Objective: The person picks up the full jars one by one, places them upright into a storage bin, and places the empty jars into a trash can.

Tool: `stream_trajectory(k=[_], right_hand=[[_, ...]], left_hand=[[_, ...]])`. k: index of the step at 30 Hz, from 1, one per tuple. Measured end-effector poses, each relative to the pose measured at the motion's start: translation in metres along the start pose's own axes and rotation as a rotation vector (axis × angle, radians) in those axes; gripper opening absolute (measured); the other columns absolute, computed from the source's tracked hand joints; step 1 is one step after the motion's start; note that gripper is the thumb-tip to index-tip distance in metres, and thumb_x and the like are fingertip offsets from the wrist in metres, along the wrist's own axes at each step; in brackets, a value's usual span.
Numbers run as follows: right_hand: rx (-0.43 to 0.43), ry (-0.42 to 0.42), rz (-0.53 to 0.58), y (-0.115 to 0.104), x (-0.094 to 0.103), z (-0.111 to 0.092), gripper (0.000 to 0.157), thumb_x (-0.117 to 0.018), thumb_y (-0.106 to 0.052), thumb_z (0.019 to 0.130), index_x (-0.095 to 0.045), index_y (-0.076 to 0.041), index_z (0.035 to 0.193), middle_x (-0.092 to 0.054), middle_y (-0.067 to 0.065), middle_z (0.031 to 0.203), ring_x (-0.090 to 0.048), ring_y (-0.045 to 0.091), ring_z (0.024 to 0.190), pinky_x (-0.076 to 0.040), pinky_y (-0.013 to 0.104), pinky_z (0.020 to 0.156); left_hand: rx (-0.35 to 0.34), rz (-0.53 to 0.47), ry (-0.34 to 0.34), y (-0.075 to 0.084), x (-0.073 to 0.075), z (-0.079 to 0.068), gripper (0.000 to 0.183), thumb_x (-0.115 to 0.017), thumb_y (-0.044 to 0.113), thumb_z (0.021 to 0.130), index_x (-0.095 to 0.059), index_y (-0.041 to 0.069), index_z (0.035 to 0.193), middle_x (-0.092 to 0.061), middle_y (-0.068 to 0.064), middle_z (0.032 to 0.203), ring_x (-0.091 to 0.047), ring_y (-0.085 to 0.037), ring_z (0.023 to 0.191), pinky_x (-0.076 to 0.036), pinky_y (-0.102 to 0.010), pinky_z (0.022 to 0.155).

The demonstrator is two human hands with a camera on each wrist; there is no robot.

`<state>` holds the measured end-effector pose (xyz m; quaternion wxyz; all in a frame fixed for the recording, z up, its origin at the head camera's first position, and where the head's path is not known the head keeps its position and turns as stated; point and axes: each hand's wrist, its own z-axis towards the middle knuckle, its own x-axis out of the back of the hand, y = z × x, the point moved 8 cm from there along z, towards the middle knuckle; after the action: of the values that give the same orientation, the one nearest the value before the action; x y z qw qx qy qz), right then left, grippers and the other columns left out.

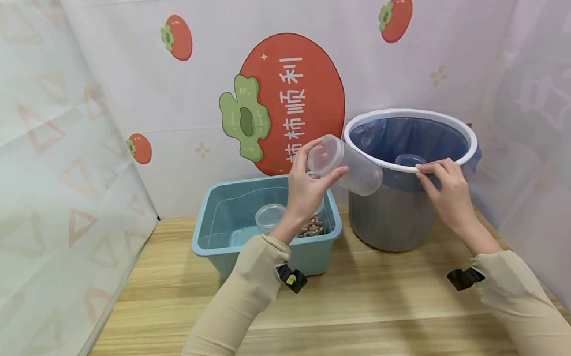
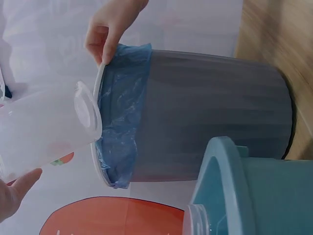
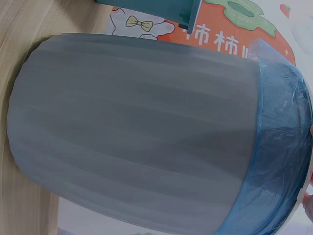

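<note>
My left hand [image 1: 308,184] grips one end of a clear plastic jar [image 1: 360,170], thumb below and fingers above. The jar is tilted, its far end lower and overlapping the near-left rim of a grey trash can [image 1: 391,219] in the head view. No contents show inside the jar. My right hand [image 1: 449,192] pinches the can's white rim [image 1: 404,112] at the front right, where a blue bag [image 2: 120,117] folds over the edge. Just inside that rim, a round clear plastic piece [image 1: 410,159] shows. In the right wrist view only fingertips [image 3: 308,203] appear at the rim.
Left of the can stands a teal basin [image 1: 267,249] on the wooden table [image 1: 363,320]. Inside are a clear lidded container [image 1: 270,215] and brown nut-like pieces [image 1: 313,227], partly hidden by my left arm. Printed curtains enclose the back and sides.
</note>
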<state>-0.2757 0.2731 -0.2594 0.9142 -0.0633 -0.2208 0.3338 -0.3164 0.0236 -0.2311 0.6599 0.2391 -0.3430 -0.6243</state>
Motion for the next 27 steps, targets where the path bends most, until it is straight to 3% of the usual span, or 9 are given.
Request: stream_trajectory(k=[7,15,27], right_hand=[[-0.005,0.003,0.000,-0.002,0.000,0.000,0.021,-0.064,0.015,0.070,-0.061,0.007,0.088,-0.053,0.020,0.083,-0.046,0.038,0.085,-0.026,0.043,0.101],[-0.013,0.003,-0.007,-0.001,0.000,0.000,0.020,-0.064,0.015,0.070,-0.061,0.008,0.088,-0.053,0.020,0.083,-0.046,0.037,0.084,-0.029,0.040,0.098],[-0.021,0.003,-0.005,0.000,0.000,0.000,0.020,-0.064,0.015,0.070,-0.062,0.008,0.089,-0.053,0.020,0.083,-0.046,0.037,0.084,-0.029,0.040,0.098]], left_hand=[[-0.008,-0.030,0.039,0.008,-0.001,0.015,0.062,-0.074,0.023,0.071,-0.043,0.014,0.124,-0.046,-0.003,0.118,-0.046,-0.013,0.101,-0.048,-0.023,0.074],[-0.044,-0.051,0.052,0.019,-0.015,0.030,0.064,-0.074,0.018,0.071,-0.040,0.012,0.125,-0.044,-0.005,0.121,-0.045,-0.014,0.106,-0.047,-0.022,0.077],[-0.094,0.083,0.035,0.014,-0.040,0.043,0.068,-0.076,0.019,0.069,-0.039,0.009,0.125,-0.044,-0.008,0.119,-0.045,-0.014,0.104,-0.044,-0.015,0.077]])
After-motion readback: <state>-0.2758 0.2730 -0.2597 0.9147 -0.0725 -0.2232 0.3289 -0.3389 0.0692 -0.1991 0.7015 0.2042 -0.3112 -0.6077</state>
